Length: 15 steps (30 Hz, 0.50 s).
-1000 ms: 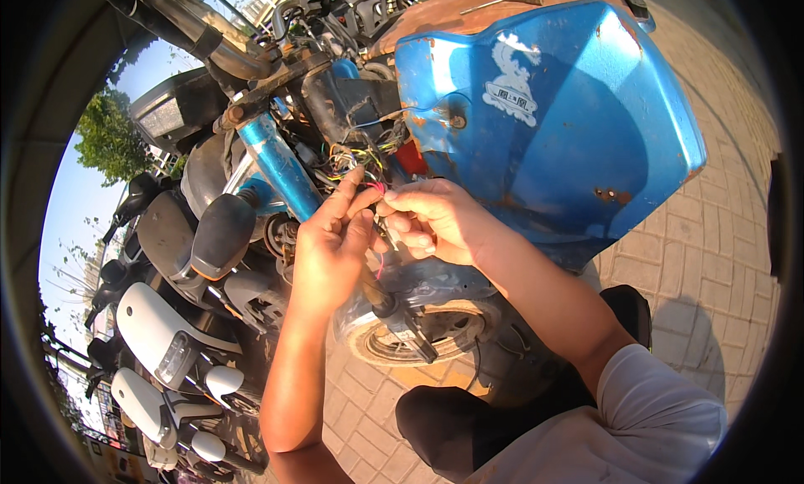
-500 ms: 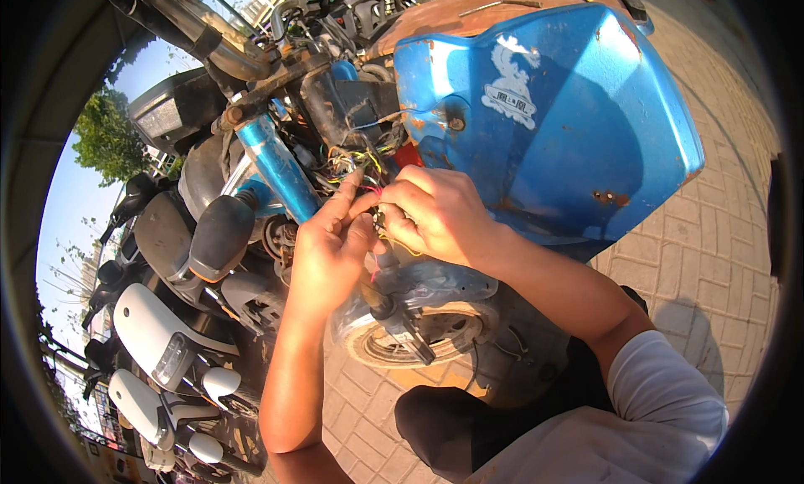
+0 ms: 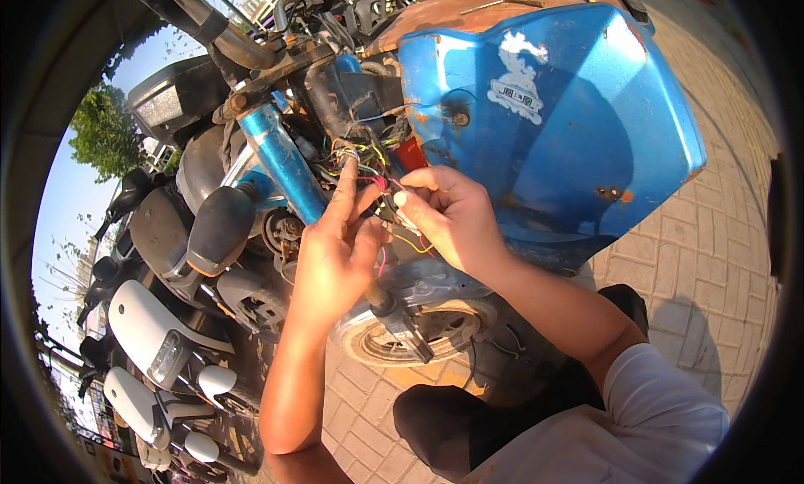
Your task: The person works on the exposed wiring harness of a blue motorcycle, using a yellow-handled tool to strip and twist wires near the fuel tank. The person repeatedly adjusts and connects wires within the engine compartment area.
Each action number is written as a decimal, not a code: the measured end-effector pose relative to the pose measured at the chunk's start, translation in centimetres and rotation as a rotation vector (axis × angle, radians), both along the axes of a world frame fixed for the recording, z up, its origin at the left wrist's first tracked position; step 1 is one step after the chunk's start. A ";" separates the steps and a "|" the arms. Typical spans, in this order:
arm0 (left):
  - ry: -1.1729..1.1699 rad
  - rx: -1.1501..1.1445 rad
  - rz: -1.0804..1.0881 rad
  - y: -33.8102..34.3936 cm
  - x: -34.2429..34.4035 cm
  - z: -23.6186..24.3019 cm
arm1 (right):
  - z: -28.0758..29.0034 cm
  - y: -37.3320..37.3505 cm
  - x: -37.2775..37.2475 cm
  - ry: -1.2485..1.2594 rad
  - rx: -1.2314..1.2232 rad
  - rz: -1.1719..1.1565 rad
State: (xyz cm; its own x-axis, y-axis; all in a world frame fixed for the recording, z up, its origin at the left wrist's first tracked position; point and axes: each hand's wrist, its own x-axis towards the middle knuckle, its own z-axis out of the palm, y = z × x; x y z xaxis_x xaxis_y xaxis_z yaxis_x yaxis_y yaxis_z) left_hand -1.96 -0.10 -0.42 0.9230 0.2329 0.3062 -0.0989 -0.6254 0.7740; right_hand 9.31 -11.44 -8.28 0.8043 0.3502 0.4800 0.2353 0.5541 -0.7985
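Observation:
A bundle of thin coloured wires (image 3: 378,182) spills out beside the bent blue metal panel (image 3: 561,132) of a three-wheeled vehicle. My left hand (image 3: 335,249) holds pink and red wires between its fingers, its index finger stretched up along the bundle. Close on its right, my right hand (image 3: 459,220) pinches wires between thumb and index finger. Yellow and pink strands hang below the hands. The exact wire ends are partly covered by my fingers. A blue steering tube (image 3: 280,162) stands just left of the wires.
Below the hands is a front wheel (image 3: 419,333) under a dull mudguard. Parked scooters, one with a white fender (image 3: 151,325), line the left side. Hand tools (image 3: 502,0) lie on a brown surface at the back. Brick paving (image 3: 670,241) spreads on the right.
My right hand has turned and moved slightly right, its thumb now straighter along the wires. More of the pink and red wires shows between the hands. My left hand stays almost in place.

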 end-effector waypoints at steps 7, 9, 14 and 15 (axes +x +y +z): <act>0.016 -0.031 -0.003 -0.2 0.2 0.1 | -0.2 1.2 1.0 -0.807 -0.138 -0.692; 0.019 -0.005 0.007 -0.1 0.2 -0.1 | 0.2 1.5 0.5 -0.602 -0.121 -0.503; -0.034 0.197 0.005 0.3 0.3 -0.6 | 0.9 0.4 1.1 0.793 0.057 0.826; -0.040 0.172 0.001 0.3 0.4 -0.6 | 0.9 0.2 1.1 0.837 0.051 0.841</act>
